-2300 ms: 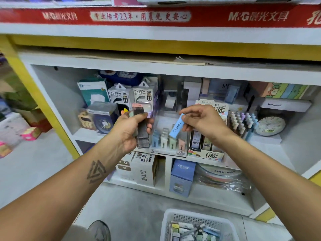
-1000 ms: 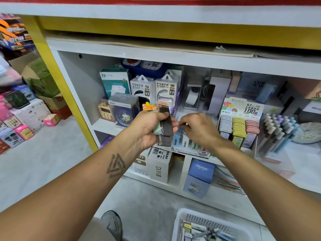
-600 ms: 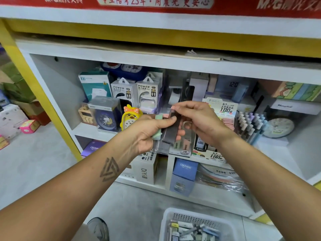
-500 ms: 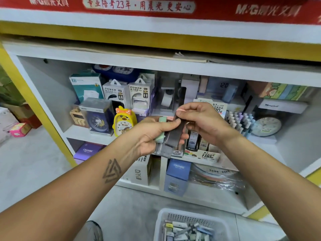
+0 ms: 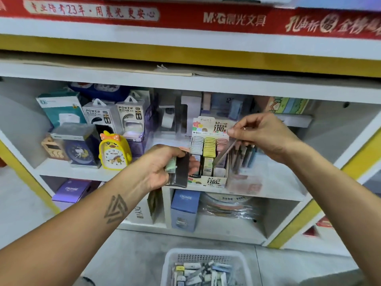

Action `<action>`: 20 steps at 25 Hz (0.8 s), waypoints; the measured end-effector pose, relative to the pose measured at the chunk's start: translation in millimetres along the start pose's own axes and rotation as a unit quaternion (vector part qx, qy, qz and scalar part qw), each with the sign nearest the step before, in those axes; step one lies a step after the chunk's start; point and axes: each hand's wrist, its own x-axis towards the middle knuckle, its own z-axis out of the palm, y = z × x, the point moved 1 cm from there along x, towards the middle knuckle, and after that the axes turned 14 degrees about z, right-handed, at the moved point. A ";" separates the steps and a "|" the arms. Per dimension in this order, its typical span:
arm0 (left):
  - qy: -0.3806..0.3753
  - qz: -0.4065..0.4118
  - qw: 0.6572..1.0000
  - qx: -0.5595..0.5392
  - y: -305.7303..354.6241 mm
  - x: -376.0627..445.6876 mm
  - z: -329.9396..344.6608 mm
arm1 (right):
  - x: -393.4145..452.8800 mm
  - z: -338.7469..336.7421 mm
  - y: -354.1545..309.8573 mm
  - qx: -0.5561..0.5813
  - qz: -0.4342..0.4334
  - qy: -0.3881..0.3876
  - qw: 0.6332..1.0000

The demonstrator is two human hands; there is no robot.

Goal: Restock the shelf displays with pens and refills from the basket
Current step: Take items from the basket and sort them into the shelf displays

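Basket: its near side runs off the bottom edge; the small packs heaped inside are too jumbled and blurred to tell pens from refills.
Left hand: its fingers cover most of the dark packs it grips; how many there are cannot be told, and a green pack behind them shows only as a sliver.
Right hand: the thin case it pinches is smeared by motion, its print unreadable.
Pen holder: blurred and partly behind the right hand.
Display box: its left corner is hidden by the left hand.
Back of the shelf: boxes there are dim and indistinct.
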 end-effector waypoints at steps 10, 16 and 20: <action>-0.045 0.011 0.999 0.023 -10.7 6.9 13.3 | 12.4 12.8 15.0 -0.404 -0.104 0.138 0.898; -0.091 0.041 0.995 0.026 -9.7 5.6 16.5 | 10.1 30.1 18.5 -0.473 -0.158 0.128 0.857; -0.084 0.047 0.995 0.011 -8.7 5.7 16.0 | 9.4 34.7 13.3 -0.408 -0.145 0.140 0.890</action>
